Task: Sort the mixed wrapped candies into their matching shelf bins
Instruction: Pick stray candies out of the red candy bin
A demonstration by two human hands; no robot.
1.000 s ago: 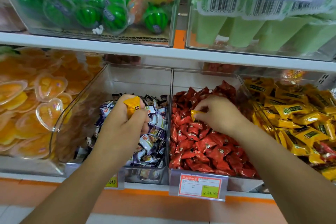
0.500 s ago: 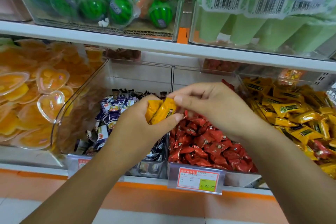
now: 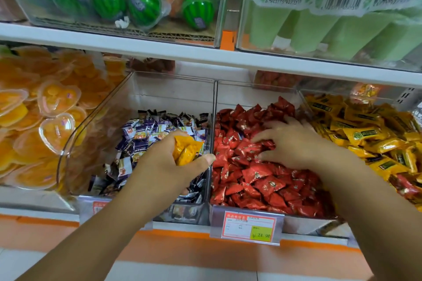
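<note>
My left hand (image 3: pixel 166 164) grips a bunch of yellow wrapped candies (image 3: pixel 186 149) above the clear bin of purple-and-white candies (image 3: pixel 146 134). To its right stands the clear bin (image 3: pixel 246 96) of red wrapped candies (image 3: pixel 258 180). My right hand (image 3: pixel 290 141) lies on the red pile with fingers spread, touching the wrappers and holding nothing I can see. Further right is the bin of yellow wrapped candies (image 3: pixel 370 134), with a few red ones (image 3: pixel 404 186) mixed in near its front.
Heart-shaped orange jelly cups (image 3: pixel 45 112) fill the bin at the left. The upper shelf (image 3: pixel 205 55) overhangs the bins and carries watermelon-shaped toys (image 3: pixel 114 0) and green packs (image 3: pixel 342 32). A price tag (image 3: pixel 249 227) hangs on the red bin's front.
My right hand passed a yellow candy into my left hand, then moved right and down onto the red candies with fingers spread. My left hand keeps the yellow candies.
</note>
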